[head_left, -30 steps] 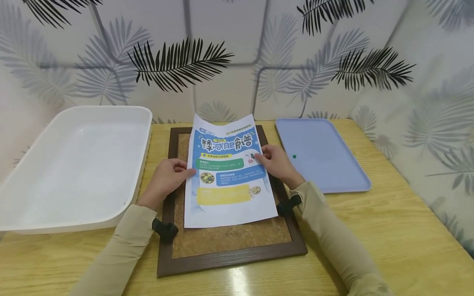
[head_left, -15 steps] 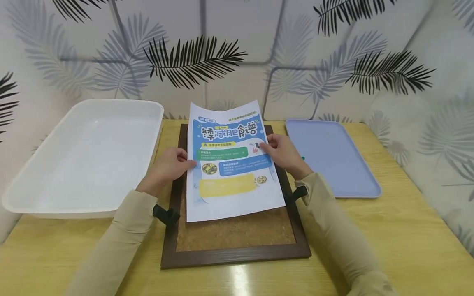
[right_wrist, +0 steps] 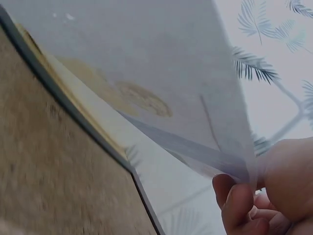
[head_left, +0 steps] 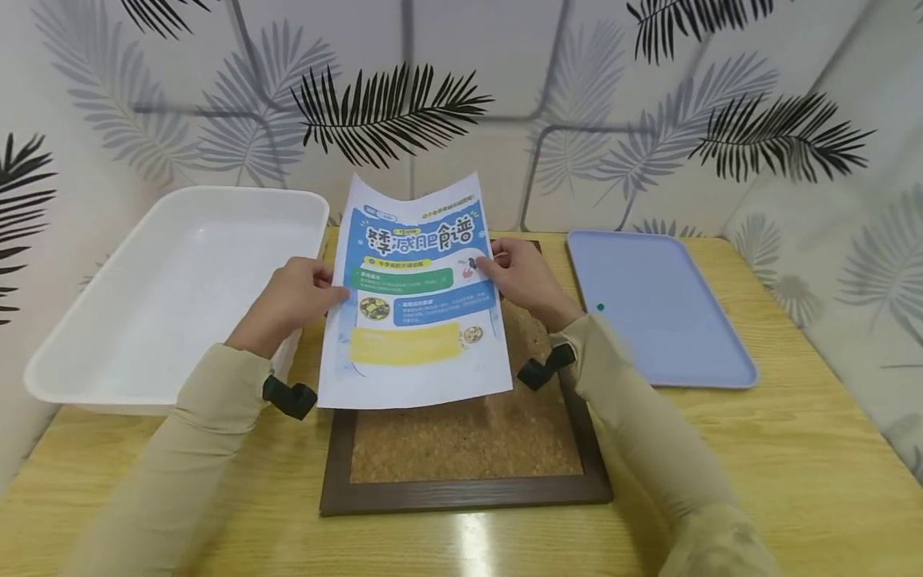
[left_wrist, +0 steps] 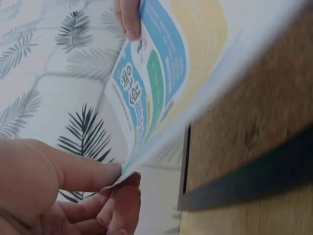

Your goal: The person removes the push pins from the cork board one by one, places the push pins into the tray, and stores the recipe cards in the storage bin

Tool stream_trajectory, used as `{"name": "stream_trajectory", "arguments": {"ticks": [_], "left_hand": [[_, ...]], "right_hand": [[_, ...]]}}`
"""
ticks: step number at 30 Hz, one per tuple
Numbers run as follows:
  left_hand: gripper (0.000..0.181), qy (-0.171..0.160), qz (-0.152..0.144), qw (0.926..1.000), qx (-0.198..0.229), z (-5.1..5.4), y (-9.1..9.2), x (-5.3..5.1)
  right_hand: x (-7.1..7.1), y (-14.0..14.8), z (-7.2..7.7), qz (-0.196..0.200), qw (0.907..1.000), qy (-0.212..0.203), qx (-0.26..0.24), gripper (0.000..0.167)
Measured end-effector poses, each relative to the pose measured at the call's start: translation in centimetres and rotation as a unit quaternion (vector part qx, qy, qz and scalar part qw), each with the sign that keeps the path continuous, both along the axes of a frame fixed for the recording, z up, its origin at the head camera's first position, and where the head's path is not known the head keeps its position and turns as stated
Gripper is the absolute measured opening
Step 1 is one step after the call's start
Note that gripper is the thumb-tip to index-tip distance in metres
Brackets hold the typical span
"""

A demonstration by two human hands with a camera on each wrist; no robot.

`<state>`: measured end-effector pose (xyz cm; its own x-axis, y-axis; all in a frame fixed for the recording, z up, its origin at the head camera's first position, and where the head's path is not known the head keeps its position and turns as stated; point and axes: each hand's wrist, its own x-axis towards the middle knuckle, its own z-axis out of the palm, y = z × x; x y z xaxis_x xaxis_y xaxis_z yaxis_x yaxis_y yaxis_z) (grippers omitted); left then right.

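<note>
While both hands bear it, the printed sheet [head_left: 418, 381] is clear of the framed cork board [head_left: 469, 449], above its upper part and extending past its left side. The print faces the person: a blue heading with large characters, then green, blue and yellow panels with small food pictures. The top edge sags between the corners, and in the left wrist view the sheet bows.

The left hand [head_left: 292, 300], near the board's left side, pinches the sheet's left edge; thumb and fingers are closed on the paper, thumb on the printed face, fingers curled beneath. The right hand [head_left: 530, 276], over the board's upper right, pinches the opposite edge in like manner, fingers bent behind the paper. Each wrist carries a dark strap-mounted device [head_left: 291, 398] below a beige sleeve [head_left: 223, 401].

The board lies flat, brown frame around cork, the sheet hiding much of its upper half. Right of the board and apart from it lies a pale blue tray [head_left: 678, 320], bearing a small green dot [head_left: 601, 307]. Left of the board stands a large white tub [head_left: 180, 304]. A wood-grain table [head_left: 793, 465] supports all three; beyond the board rises a leaf-patterned wall [head_left: 447, 40].
</note>
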<state>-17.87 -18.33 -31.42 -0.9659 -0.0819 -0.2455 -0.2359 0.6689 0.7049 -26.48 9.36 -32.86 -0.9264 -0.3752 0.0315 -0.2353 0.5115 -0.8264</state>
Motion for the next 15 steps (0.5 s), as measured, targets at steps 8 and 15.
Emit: {"name": "stream_trajectory", "arguments": {"ticks": [8, 15], "left_hand": [[0.049, 0.014, 0.001, 0.9982, -0.058, 0.6, -5.2, -0.1], [0.051, 0.005, 0.010, 0.9940, -0.109, 0.0, -9.5, -0.5]], "right_hand": [[0.1, -4.3, -0.4, 0.036, 0.9929, -0.071, -0.088, 0.030], [0.5, -8.2, -1.0, 0.051, 0.9894, -0.090, -0.102, 0.029]]}}
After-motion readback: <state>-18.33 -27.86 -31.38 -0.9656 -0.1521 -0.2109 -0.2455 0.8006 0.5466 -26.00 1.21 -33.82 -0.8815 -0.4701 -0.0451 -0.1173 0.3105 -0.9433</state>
